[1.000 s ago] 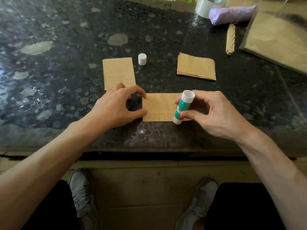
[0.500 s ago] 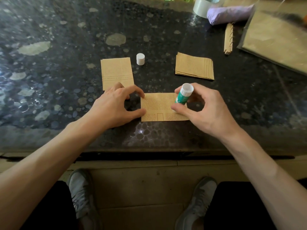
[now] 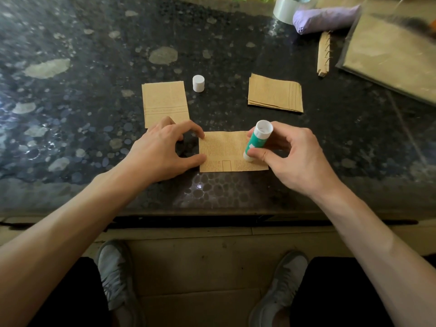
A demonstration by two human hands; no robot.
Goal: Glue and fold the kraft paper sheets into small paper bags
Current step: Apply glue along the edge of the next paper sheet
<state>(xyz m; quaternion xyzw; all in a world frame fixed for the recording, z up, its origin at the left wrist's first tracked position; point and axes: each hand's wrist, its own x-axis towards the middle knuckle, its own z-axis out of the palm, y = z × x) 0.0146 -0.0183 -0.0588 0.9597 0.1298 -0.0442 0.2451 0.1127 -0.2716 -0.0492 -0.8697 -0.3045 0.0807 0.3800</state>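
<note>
A printed kraft paper sheet [image 3: 224, 152] lies flat near the front edge of the dark stone table [image 3: 94, 67]. My left hand [image 3: 162, 152] presses its left edge with fingertip and thumb. My right hand [image 3: 292, 159] grips a green and white glue stick [image 3: 257, 142], its lower end down on the right part of the sheet. The white cap [image 3: 198, 83] stands behind the sheet. A folded kraft piece [image 3: 165, 102] lies at the back left, partly under my left fingers. A stack of kraft sheets [image 3: 276, 93] lies at the back right.
At the far right are a tape roll [image 3: 286, 8], a purple bundle [image 3: 325, 17], a notched wooden strip [image 3: 323, 54] and a large clear-covered brown board [image 3: 391, 53]. Below the table edge I see my legs and grey shoes [image 3: 113, 274] on a cardboard floor.
My right hand slid the glue stick up the sheet's right side, then back toward the near edge. My left hand stayed pressing the left edge.
</note>
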